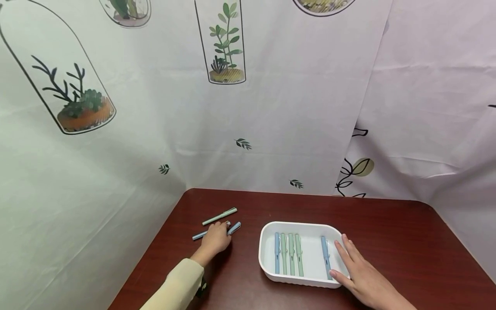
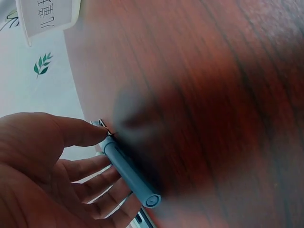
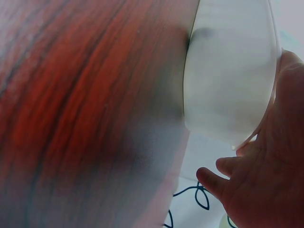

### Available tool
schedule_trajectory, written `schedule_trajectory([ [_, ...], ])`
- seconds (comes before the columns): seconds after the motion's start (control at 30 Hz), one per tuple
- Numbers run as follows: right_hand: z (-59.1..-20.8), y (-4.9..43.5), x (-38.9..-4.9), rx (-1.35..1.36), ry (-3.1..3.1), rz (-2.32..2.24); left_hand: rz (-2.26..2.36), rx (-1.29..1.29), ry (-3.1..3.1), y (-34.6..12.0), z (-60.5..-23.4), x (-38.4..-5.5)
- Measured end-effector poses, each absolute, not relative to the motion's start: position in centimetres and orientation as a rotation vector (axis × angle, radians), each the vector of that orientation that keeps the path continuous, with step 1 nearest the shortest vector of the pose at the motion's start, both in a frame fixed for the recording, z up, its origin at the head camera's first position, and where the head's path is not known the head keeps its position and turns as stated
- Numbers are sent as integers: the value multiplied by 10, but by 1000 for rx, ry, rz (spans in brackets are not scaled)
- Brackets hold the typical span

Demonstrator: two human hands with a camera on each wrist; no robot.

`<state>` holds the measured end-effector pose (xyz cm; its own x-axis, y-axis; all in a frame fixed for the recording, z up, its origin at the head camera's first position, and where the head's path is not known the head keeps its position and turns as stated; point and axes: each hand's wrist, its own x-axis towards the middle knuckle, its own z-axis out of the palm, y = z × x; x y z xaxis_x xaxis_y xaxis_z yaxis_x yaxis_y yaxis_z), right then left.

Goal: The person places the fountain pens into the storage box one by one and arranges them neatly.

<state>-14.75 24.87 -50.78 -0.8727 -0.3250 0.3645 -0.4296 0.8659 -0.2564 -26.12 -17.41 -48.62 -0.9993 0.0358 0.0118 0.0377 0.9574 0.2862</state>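
Because the blue pen (image 2: 128, 172) looks like slim, stiff plastic, I judge it light enough for a simple pinch.

My left fingers (image 2: 97, 183) are curled round it, thumb tip against it beside a dark clip; whether it is lifted off the surface (image 1: 248, 292), I cannot tell. The smooth barrel could roll or slip, so its middle seems the surest hold; it looks hardly fragile. It is muted blue, with a flat round end pointing away from my thumb. Another pen (image 2: 146, 219) shows just beside my fingertips, and a green pen (image 1: 219, 216) lies beyond them. Well to their right, my right fingers (image 1: 345, 254) spread, straight, against a white tray (image 1: 314, 254) of five pens.
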Motion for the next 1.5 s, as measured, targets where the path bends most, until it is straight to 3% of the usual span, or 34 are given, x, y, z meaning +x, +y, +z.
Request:
schedule_trajectory([
  [0.67, -506, 247, -146, 577, -2711, 514, -489, -104, -3126, -176, -484, -263],
  [1.5, -506, 247, -146, 613, -2649, 489, -1723, -229, -2915, -153, -450, -246],
])
